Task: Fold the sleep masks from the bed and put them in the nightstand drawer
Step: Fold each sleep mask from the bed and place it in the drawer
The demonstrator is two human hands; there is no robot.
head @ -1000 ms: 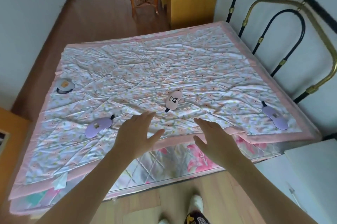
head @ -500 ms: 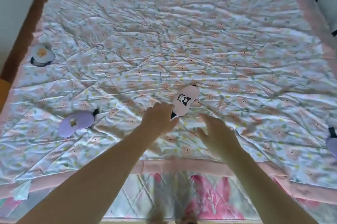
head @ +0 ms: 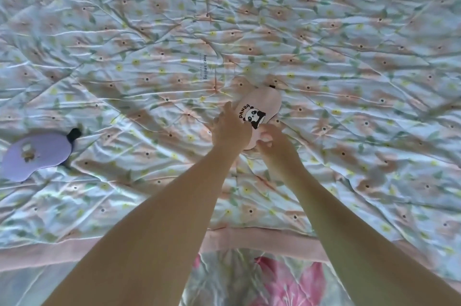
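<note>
A pink sleep mask with a panda print [head: 262, 103] lies on the flowered quilt [head: 349, 56] in the middle of the view. My left hand [head: 230, 128] covers its near left part, fingers curled onto the mask. My right hand [head: 270, 140] grips the mask's near end from the right. Its black strap peeks out at the far end. A purple sleep mask [head: 35, 153] with a black strap lies flat at the left edge, apart from both hands. The nightstand drawer is out of view.
The quilt's pink border [head: 262, 238] runs across the near side, with a second flowered cover [head: 274, 280] hanging below it. The rumpled quilt fills the rest of the view.
The view has closed in on the bed. Both hands reached forward from above the near edge and now hold the pink panda mask.
</note>
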